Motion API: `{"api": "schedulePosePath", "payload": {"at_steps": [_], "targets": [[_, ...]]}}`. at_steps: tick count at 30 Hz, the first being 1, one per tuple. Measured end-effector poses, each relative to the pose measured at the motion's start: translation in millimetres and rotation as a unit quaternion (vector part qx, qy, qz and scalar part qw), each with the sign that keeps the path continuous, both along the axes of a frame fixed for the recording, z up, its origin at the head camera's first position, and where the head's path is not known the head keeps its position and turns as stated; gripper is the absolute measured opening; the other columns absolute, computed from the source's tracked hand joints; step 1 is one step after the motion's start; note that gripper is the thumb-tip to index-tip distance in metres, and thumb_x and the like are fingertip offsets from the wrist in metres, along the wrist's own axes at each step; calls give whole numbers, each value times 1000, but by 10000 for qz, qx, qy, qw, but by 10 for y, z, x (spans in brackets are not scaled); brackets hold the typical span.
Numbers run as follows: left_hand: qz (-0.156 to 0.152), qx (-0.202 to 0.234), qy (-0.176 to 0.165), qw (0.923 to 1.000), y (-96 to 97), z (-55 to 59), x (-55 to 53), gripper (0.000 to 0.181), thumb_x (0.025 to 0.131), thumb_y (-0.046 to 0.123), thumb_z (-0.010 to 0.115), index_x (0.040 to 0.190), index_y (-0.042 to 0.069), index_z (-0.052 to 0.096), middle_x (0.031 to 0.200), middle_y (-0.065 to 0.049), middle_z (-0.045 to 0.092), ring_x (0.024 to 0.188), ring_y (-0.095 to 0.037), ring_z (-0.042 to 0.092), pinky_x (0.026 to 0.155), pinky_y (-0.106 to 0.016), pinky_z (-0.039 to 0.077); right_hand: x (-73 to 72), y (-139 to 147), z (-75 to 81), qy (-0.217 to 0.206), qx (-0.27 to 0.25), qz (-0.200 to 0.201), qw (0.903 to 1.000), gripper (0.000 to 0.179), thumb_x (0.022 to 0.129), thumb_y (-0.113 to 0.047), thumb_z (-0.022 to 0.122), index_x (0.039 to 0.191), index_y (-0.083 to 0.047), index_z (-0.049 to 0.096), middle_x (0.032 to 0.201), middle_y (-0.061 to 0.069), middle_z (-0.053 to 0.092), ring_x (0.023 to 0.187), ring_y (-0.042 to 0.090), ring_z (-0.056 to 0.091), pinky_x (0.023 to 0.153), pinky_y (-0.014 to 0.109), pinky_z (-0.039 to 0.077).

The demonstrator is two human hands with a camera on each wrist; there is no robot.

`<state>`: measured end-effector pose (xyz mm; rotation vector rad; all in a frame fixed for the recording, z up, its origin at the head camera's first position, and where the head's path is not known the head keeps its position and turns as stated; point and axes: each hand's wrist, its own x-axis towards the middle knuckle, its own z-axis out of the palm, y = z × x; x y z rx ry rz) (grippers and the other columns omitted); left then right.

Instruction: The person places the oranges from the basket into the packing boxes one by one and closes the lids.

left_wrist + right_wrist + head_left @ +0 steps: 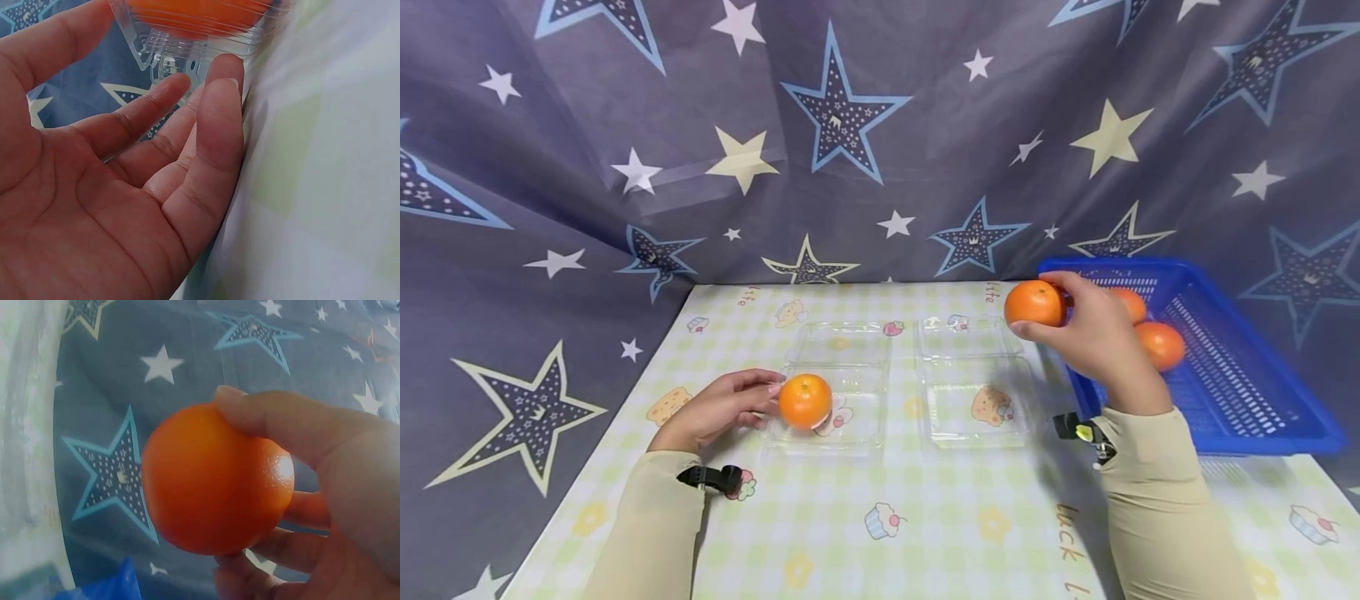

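Sleeves (1172,500) occupy the foreground of the head view; the right hand (1101,337) grasps one orange (1034,303) near the blue basket (1270,442), while a second orange (805,401) sits in a clear container (861,425). Left wrist: the left hand (106,206), relaxed and ungrasping, lies beside that container. Right wrist: thumb and fingers curl round the held orange.

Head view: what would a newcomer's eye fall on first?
Probably the bright held orange in the right hand, raised by the left side of the blue basket. Next, perhaps, the second orange in the left-hand clear container, beside the left hand. Behind everything hangs a dark star-printed cloth.
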<state>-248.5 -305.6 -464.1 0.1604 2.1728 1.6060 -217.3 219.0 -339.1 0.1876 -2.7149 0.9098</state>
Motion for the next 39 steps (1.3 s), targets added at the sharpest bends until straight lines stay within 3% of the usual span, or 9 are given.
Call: {"api": "schedulePosePath", "payload": {"at_steps": [12,16,25,34,39], "targets": [[4,94,197,9998,15,31,-2,57,103,31,65,147,-2,49,142,-17,58,109,-18,72,88,-35,61,-27,-303,-95,148,-306,368,9987,73,80,-53,86,139,-18,61,116,9,72,98,27,66,76,41,52],[10,82,218,9997,12,31,-7,56,103,30,65,147,-2,50,141,-16,60,109,-17,72,88,-35,61,-40,-386,-132,174,-499,566,9970,73,79,-51,88,140,-20,62,118,6,71,96,25,66,73,37,52],[-167,62,246,9995,26,73,26,60,103,26,66,152,-2,44,152,-22,49,109,-18,69,89,-34,60,-48,-526,-193,223,-348,774,9961,77,79,-51,88,143,-18,59,124,7,70,93,26,66,76,38,54],[-295,81,143,9994,28,73,16,58,103,18,64,153,-1,42,109,-12,70,84,-19,67,67,-27,56,-37,-675,-246,179,-256,924,9952,74,78,-52,88,140,-22,60,124,2,71,92,22,66,78,38,55],[-294,171,151,9993,38,51,18,54,104,16,63,153,2,44,119,-9,66,83,-17,65,66,-25,53,-11,-773,-280,168,-257,1067,9938,72,78,-49,89,139,-21,61,123,1,71,93,22,66,80,39,55]]}}
